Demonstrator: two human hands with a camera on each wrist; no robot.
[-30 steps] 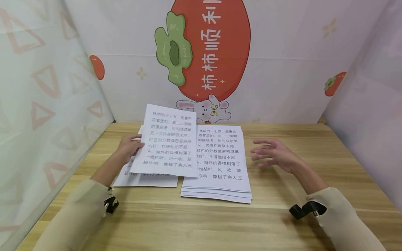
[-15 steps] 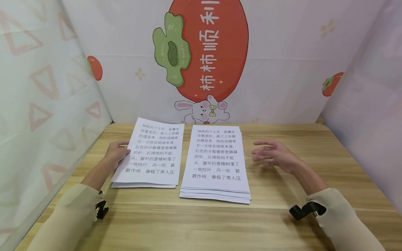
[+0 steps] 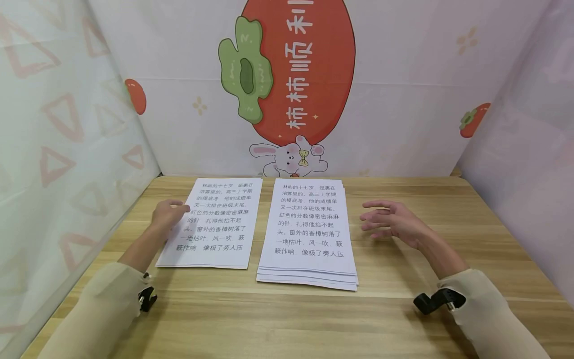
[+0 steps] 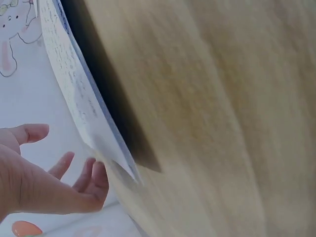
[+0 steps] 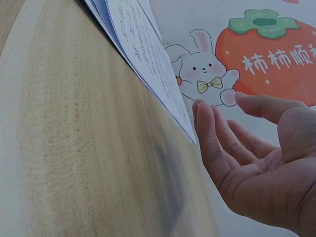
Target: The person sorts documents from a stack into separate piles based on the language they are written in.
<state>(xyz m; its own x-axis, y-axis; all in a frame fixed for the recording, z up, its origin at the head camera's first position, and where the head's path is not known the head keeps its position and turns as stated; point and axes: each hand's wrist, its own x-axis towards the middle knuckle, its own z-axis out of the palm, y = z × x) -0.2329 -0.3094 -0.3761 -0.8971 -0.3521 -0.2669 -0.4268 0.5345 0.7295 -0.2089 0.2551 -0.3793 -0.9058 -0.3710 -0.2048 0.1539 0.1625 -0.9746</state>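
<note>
Two piles of white printed paper lie side by side on the table. The left pile [image 3: 219, 219] is thin, while the right pile [image 3: 309, 224] has several sheet edges fanned at its near side. My left hand [image 3: 169, 215] is at the left edge of the left pile, its thumb over the margin in the head view. The left wrist view shows that hand [image 4: 54, 180] with thumb and fingers apart, pinching no sheet [image 4: 81, 94]. To the right of the right pile hovers my right hand [image 3: 394, 222], fingers loosely bent and holding nothing.
The wooden table [image 3: 287, 324] reaches back to a printed cloth wall [image 3: 403, 124] with a persimmon and a rabbit. Cloth also hangs on the left and right sides. A black wrist mount [image 3: 147, 299] sits on the left sleeve, another black mount [image 3: 439, 300] on the right.
My left hand carried a printed sheet leftward from above the right pile, laid it on the left pile and let go. The right hand stayed nearly still.
</note>
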